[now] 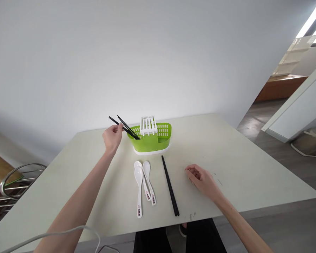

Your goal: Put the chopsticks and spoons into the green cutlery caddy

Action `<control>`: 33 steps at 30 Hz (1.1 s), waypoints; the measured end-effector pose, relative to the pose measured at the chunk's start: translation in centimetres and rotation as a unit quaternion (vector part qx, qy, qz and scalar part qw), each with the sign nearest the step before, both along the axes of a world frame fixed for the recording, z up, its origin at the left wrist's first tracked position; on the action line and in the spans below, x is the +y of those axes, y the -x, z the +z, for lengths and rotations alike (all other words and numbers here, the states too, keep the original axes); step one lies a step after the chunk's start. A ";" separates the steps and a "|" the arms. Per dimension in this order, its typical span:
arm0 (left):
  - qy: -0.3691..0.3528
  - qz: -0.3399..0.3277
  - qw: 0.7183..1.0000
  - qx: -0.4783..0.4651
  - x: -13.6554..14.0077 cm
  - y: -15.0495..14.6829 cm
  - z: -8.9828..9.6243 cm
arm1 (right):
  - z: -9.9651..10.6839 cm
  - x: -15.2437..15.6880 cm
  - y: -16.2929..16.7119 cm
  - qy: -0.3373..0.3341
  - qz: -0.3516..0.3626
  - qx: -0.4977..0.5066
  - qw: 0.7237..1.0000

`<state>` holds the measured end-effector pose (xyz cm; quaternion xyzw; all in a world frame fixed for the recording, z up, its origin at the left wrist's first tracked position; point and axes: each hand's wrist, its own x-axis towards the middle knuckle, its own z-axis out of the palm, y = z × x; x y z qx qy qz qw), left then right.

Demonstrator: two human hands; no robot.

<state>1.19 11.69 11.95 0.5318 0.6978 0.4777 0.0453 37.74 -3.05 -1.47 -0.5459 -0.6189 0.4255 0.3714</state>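
My left hand (113,137) is closed in a pinch on black chopsticks (129,131), which slant into the left compartment of a green basket (150,144). More black chopsticks lean beside them in that same compartment; the exact number is hard to tell. A white slotted rack (148,125) sits over the basket's middle. My right hand (201,178) rests on the table with its fingers curled together, and nothing shows in them. To its left lies a pair of black chopsticks (170,186). Three white spoons (138,175) lie together in front of the basket, partly overlapping.
The pale table (226,151) stands against a white wall (147,63). At the left, a metal rack (18,182) is close to the table's edge. A grey cable (65,232) crosses the lower left, over my left forearm. A doorway opens at the right.
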 end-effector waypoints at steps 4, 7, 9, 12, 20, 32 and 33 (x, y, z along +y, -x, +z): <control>0.026 -0.008 1.000 0.011 0.7 0.5 -0.1 | -0.4 0.0 -0.1 -0.005 0.011 -0.002 1.000; 0.039 -0.014 0.999 0.028 1.0 0.6 -0.3 | -0.7 0.0 -0.2 -0.007 0.010 0.001 1.000; 0.053 -0.015 0.997 0.045 1.2 0.6 -0.5 | -0.7 -0.1 -0.2 -0.008 0.008 -0.001 1.000; 0.071 -0.016 0.996 0.059 1.4 0.6 -0.8 | -0.6 -0.1 -0.2 -0.010 0.008 -0.005 1.000; 0.091 -0.006 0.994 0.065 1.8 0.8 -1.1 | -0.4 -0.1 -0.2 -0.007 0.009 -0.011 1.000; 0.087 -0.006 0.996 0.022 1.7 0.9 -0.4 | -0.5 -0.2 -0.2 -0.007 0.013 -0.007 1.000; 0.082 -0.006 0.997 0.015 1.5 0.8 -0.3 | -0.5 -0.2 -0.2 -0.007 0.015 -0.009 1.000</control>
